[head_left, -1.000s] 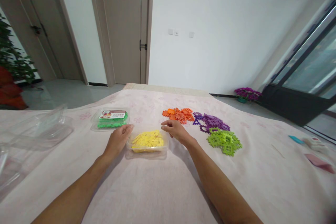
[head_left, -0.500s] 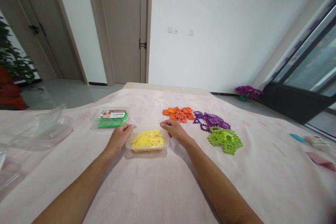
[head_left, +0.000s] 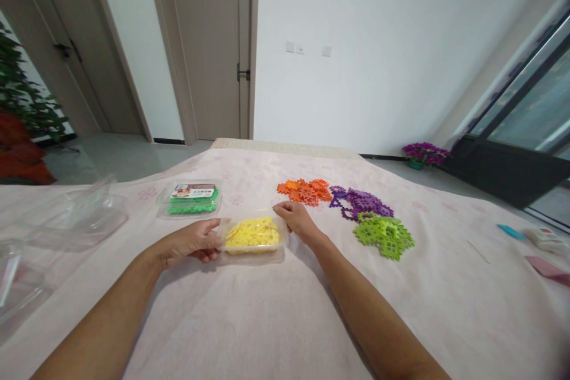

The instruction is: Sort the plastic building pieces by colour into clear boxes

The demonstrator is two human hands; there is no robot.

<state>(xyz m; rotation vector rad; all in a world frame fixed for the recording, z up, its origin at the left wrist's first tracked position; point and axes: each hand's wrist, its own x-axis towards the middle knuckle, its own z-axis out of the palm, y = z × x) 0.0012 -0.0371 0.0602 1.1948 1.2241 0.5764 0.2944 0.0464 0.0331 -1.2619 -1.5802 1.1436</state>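
Note:
A clear plastic box (head_left: 253, 254) filled with yellow interlocking pieces (head_left: 253, 233) stands in front of me on the table. My left hand (head_left: 198, 241) grips its left side, thumb near the rim and fingers curled low at the corner. At the far right corner, my right hand (head_left: 294, 218) pinches the rim with thumb and fingertips. Beyond my left hand lies another clear box with green pieces (head_left: 193, 205) inside and a printed label (head_left: 192, 191) on its lid. Piles of orange pieces (head_left: 307, 192), purple pieces (head_left: 367, 203) and lime-green pieces (head_left: 385, 234) lie to the right.
Several clear plastic containers (head_left: 73, 222) lie at the table's left. At the right are a light blue strip (head_left: 511, 231), a white packet (head_left: 544, 238), a pink item (head_left: 548, 269) and a thin stick (head_left: 478, 251). A pinkish cloth (head_left: 231, 320) covers the table.
My left hand has moved from the box's far left corner down to its left side, its fingers now lower. The right hand stays at the far right corner.

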